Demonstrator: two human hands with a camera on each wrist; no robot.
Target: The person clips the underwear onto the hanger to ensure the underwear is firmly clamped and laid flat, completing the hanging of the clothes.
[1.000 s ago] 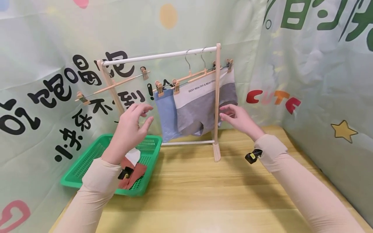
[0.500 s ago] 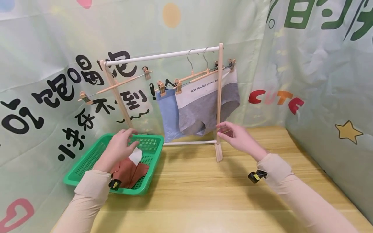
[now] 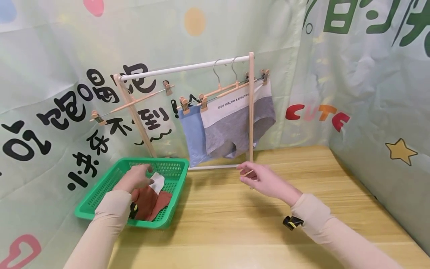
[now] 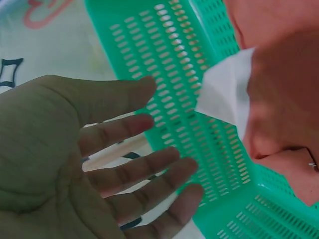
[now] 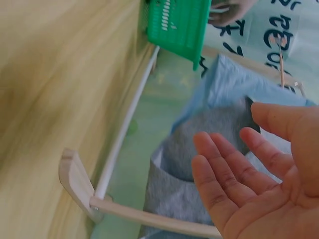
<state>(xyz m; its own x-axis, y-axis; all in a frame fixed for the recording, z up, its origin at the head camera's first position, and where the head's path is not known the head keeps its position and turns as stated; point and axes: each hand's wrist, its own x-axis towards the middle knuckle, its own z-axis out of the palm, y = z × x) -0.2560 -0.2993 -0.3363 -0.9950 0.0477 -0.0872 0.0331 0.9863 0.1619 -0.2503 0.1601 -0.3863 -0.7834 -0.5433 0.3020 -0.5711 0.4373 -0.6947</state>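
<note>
Over the green basket (image 3: 183, 179) hovers my left hand (image 3: 134, 178), its fingers loosely bent and holding nothing. Below it in the basket lies a folded rust-red garment with a white part (image 3: 145, 201); in the left wrist view the same garment (image 4: 284, 94) is apart from the fingertips. My right hand (image 3: 263, 179) is in front of the rack's right foot, holding nothing, its fingers relaxed. Grey-and-white underpants (image 3: 225, 129) hang from a clip hanger above it, with a light-blue pair (image 3: 192, 134) behind. The right wrist view shows the right hand (image 5: 259, 174) with spread fingers.
A small wooden rack with a white top rail (image 3: 181, 68) stands at the back of the wooden table (image 3: 215, 231). At its left, a clip hanger (image 3: 134, 101) hangs with bare clips. Printed cloth walls (image 3: 362, 82) close off the back and sides.
My left hand has come down from beside the rack to over the basket. The right hand has moved down from beside the grey underpants to near the rack's foot.
</note>
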